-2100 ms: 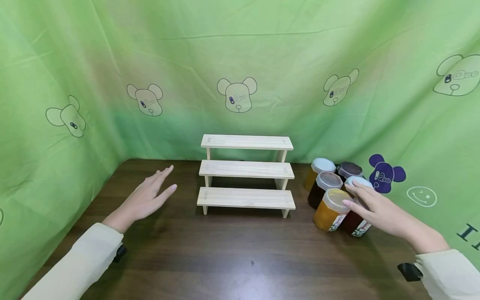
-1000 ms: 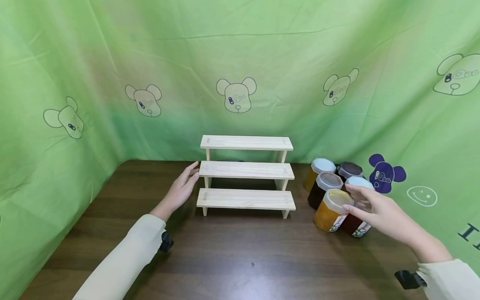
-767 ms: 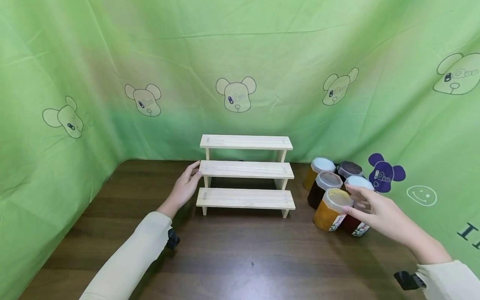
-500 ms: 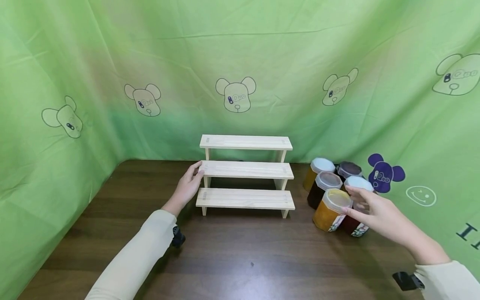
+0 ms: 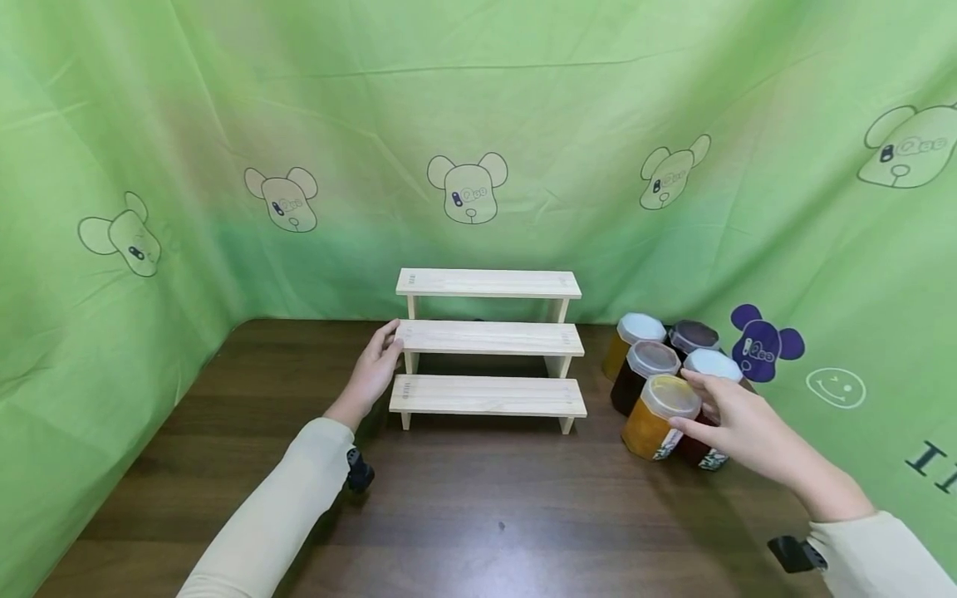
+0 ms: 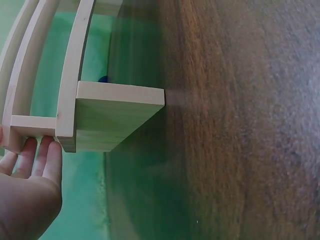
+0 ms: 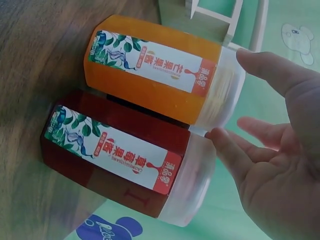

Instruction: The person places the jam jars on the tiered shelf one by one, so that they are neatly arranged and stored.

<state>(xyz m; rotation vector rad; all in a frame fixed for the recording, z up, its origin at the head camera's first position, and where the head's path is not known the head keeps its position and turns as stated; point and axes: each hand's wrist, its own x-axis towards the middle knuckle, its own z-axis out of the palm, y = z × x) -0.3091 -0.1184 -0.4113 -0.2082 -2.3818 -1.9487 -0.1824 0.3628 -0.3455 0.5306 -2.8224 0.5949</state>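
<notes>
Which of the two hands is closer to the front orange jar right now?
Right. The right hand is at the lid of the front orange jar; the left hand is off to its left, gripping the left end of the wooden stand.

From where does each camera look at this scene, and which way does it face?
Head: worn on the head, facing forward and down at the wooden stand and jars; left hand, right hand and both sleeves show.
Left wrist: on that wrist, facing the wooden stand's end and the table; the left hand shows.
Right wrist: on that wrist, facing the orange jar and red jar; the right hand shows.
Head and right wrist share the orange jar.
</notes>
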